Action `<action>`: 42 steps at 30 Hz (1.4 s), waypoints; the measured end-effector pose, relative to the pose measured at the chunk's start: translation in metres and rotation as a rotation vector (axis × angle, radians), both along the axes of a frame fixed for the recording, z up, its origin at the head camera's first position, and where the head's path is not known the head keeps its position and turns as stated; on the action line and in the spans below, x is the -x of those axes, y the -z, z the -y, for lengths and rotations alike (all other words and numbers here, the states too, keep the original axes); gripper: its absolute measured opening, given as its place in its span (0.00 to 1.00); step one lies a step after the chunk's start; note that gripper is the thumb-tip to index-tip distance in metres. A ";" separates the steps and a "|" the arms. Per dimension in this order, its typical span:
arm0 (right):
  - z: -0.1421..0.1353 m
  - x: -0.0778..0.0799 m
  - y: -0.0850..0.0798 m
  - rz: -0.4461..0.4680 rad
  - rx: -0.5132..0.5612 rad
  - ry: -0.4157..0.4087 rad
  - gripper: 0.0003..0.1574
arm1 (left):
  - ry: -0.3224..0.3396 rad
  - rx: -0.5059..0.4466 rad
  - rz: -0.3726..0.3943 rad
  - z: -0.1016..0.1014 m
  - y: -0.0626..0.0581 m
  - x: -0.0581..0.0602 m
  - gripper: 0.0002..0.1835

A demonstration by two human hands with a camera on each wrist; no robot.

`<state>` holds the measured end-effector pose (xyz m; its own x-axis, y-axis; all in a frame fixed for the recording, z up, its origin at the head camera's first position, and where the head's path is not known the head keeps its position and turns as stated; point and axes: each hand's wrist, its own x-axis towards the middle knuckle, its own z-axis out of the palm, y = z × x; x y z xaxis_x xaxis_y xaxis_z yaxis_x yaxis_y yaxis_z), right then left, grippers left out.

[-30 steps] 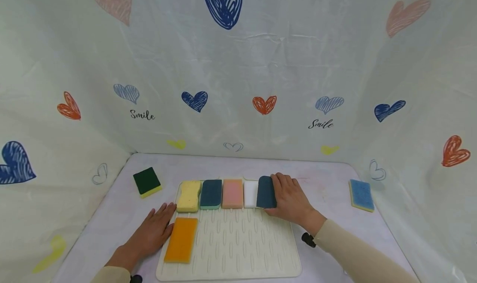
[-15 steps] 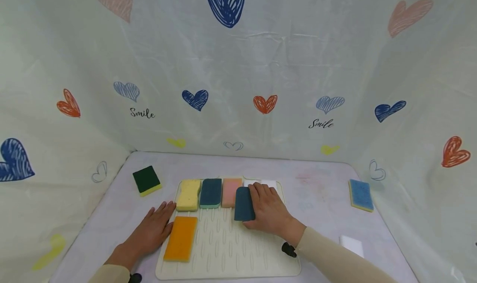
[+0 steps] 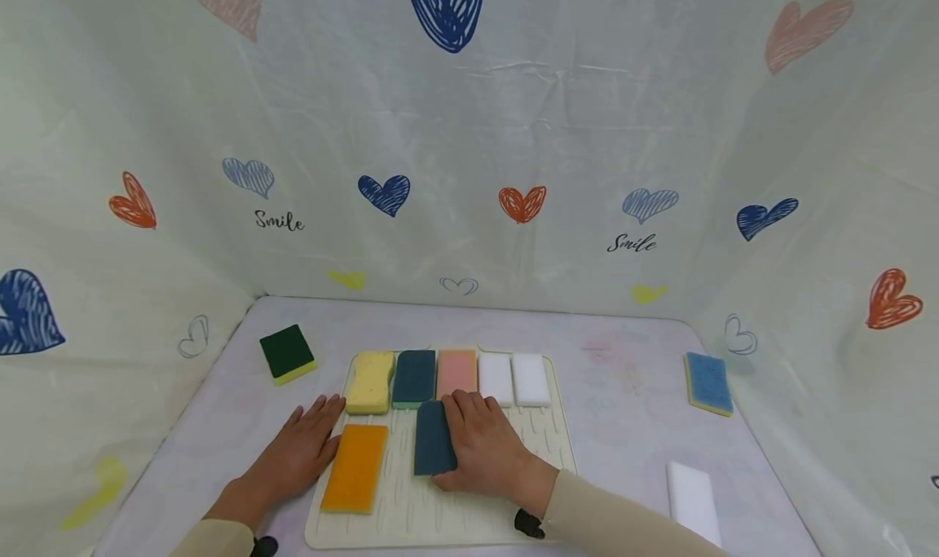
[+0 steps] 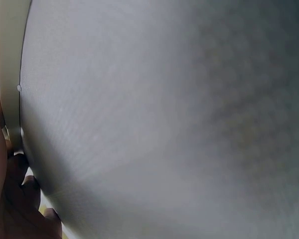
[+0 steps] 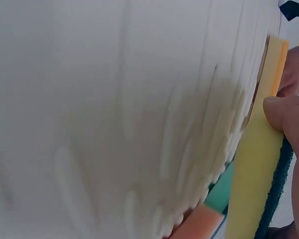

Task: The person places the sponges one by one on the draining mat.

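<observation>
The right hand (image 3: 490, 447) grips a blue-topped sponge (image 3: 434, 439)

The blue-topped sponge is over the front half of the cream mat (image 3: 440, 524). Fingers curl round its right side, and the thumb presses on its yellow part. I can't tell if it touches the mat. The orange sponge (image 3: 354, 469) lies to its left, with a gap between.

The left hand (image 3: 297, 451) holds nothing. It is flat, its fingers stretched out to the mat's left edge, its thumb just beside the orange sponge.

Behind, five make a row: a yellow sponge (image 3: 370, 382), a dark blue sponge (image 3: 414, 377), a pink sponge (image 3: 456, 371) and two white sponges (image 3: 531, 379).

On the pale table (image 3: 623, 443) sit a green sponge (image 3: 288, 351) at back left, a light blue sponge (image 3: 708, 382) far right and a white block (image 3: 693, 498) in front of that one. White sheets (image 3: 572, 133) with hearts stand all around.
</observation>
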<state>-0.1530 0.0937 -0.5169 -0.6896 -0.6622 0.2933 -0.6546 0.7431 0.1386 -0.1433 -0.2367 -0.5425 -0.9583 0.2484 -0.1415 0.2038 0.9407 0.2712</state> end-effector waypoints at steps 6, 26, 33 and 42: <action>0.014 -0.010 0.003 0.029 -0.016 -0.032 0.73 | 0.001 -0.004 0.000 0.001 0.001 0.001 0.39; 0.032 -0.020 0.012 0.241 -0.041 -0.009 0.71 | 0.012 -0.021 0.007 0.000 -0.006 -0.002 0.39; 0.034 -0.022 0.013 0.268 -0.056 -0.008 0.71 | 0.009 -0.026 0.016 0.000 -0.006 -0.002 0.39; 0.030 -0.021 0.010 0.342 -0.033 -0.009 0.73 | 0.007 -0.025 0.017 -0.001 -0.005 -0.002 0.39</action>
<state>-0.1318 0.0632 -0.5268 -0.7386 -0.6737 0.0242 -0.6736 0.7361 -0.0662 -0.1412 -0.2356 -0.5377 -0.9542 0.2582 -0.1513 0.2051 0.9324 0.2977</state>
